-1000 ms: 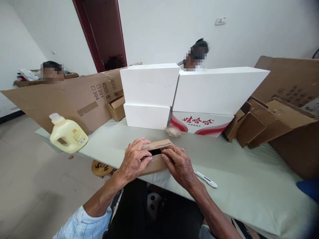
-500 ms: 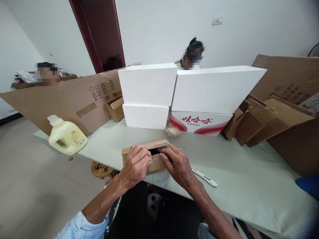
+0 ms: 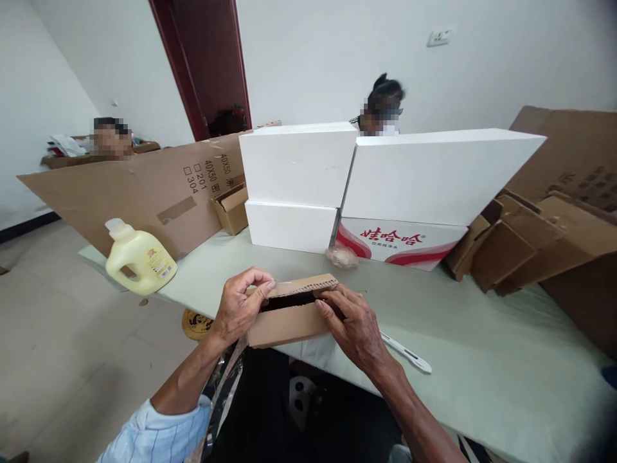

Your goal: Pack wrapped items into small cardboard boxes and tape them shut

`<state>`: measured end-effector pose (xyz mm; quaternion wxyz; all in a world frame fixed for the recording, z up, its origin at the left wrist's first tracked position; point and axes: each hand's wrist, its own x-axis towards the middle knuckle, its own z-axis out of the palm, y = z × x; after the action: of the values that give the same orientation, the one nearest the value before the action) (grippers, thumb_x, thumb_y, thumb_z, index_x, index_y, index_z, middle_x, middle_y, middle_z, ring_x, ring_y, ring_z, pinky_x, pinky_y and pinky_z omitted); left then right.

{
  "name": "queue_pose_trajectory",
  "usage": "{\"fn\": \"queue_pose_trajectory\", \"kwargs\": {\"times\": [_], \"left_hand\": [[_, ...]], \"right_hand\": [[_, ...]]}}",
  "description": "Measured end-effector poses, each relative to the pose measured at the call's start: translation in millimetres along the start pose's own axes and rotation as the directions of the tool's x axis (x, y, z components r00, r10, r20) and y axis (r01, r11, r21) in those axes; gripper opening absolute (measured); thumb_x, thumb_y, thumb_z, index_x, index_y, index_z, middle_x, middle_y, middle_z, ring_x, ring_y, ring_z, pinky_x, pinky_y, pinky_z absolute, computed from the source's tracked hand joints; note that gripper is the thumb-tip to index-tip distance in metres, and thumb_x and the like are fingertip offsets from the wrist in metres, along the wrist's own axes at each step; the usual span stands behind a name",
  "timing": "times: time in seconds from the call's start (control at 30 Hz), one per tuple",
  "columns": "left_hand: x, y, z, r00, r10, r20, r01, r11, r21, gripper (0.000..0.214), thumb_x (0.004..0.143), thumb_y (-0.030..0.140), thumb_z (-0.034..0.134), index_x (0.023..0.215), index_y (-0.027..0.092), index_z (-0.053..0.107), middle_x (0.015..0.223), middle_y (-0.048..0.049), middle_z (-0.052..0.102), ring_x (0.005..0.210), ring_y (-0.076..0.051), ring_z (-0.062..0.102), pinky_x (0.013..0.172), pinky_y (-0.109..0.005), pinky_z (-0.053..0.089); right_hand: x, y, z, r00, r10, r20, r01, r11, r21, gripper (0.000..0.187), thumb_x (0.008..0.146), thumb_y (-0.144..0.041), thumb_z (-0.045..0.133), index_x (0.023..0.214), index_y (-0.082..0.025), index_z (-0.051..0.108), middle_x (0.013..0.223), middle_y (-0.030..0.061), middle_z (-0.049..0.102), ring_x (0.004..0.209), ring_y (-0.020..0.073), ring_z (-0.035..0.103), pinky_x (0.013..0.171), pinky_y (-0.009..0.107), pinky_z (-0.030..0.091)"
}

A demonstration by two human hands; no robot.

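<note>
The small cardboard box (image 3: 289, 326) sat at the near edge of the worktop (image 3: 486, 347), top gaping. The left hand's (image 3: 241, 305) grip pinched its upper left edge; the right hand (image 3: 354, 321) held its right end. Uneven pulling risked tearing cardboard.

- The back wall (image 3: 299, 64) is plain and white.
- The left wall (image 3: 77, 58) is white too, with a black strip (image 3: 29, 226) along the bottom.
- A dark red door (image 3: 207, 71) is in the back wall.
- A white plug socket (image 3: 439, 38) sits high up on the right.
- The floor (image 3: 96, 321) has big pale tiles and a soft grey shadow.
- A pale green cloth (image 3: 486, 341) covers the long table.
- A round yellow stool (image 3: 193, 325) peeks out beside it.
- The light is soft and a bit grey.
</note>
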<state>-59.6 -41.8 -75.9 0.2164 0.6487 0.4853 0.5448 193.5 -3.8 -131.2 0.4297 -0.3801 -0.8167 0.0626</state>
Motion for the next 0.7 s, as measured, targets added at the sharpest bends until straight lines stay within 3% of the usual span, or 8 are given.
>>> {"fn": "queue_pose_trajectory", "kwargs": {"times": [0.1,0.27,0.47,0.7], "left_hand": [[11.4,-2.6,-5.4,0.987,-0.156,0.047,0.157,0.988,-0.013,0.019,0.091,0.033,0.069,0.082,0.017,0.074,0.077,-0.0004,0.071,0.074,-0.014,0.061,0.07,-0.025,0.047],[23.1,-4.8,-5.5,0.91,-0.314,0.272,0.344,0.937,-0.066,0.026,0.08,0.041,0.074,0.081,0.015,0.074,0.074,-0.0013,0.068,0.066,-0.012,0.055,0.062,-0.024,0.041],[20.7,-6.8,-3.1,0.866,-0.336,0.369,0.385,0.921,-0.064,0.028,0.08,0.042,0.075,0.08,0.014,0.073,0.067,0.0024,0.06,0.058,-0.008,0.042,0.054,-0.022,0.029],[20.2,-1.7,1.8,0.822,-0.354,0.446,0.399,0.917,-0.007,0.02,0.082,0.034,0.071,0.081,0.014,0.073,0.069,0.001,0.064,0.061,-0.011,0.051,0.057,-0.023,0.037]], "right_hand": [[-1.8,-1.6,3.3,0.998,0.02,-0.057,-0.02,1.0,0.007,0.027,0.112,-0.038,0.053,0.103,-0.025,0.075,0.104,0.0039,0.079,0.093,0.0213,0.072,0.083,0.034,0.044],[-6.1,-4.4,11.3,0.985,0.08,-0.151,-0.084,0.996,-0.017,0.043,0.112,-0.044,0.053,0.08,-0.023,0.073,0.076,0.0014,0.074,0.074,0.0185,0.068,0.076,0.033,0.042],[-8.6,-8.2,12.9,0.978,0.067,-0.198,-0.074,0.997,-0.026,0.042,0.111,-0.044,0.056,0.079,-0.022,0.072,0.076,0.0018,0.075,0.071,0.0176,0.066,0.077,0.034,0.043],[-7.6,-13.5,11.6,0.974,0.116,-0.196,-0.118,0.993,0.002,0.043,0.109,-0.041,0.056,0.072,-0.023,0.069,0.068,0.0016,0.07,0.065,0.0175,0.061,0.072,0.034,0.042]]}}
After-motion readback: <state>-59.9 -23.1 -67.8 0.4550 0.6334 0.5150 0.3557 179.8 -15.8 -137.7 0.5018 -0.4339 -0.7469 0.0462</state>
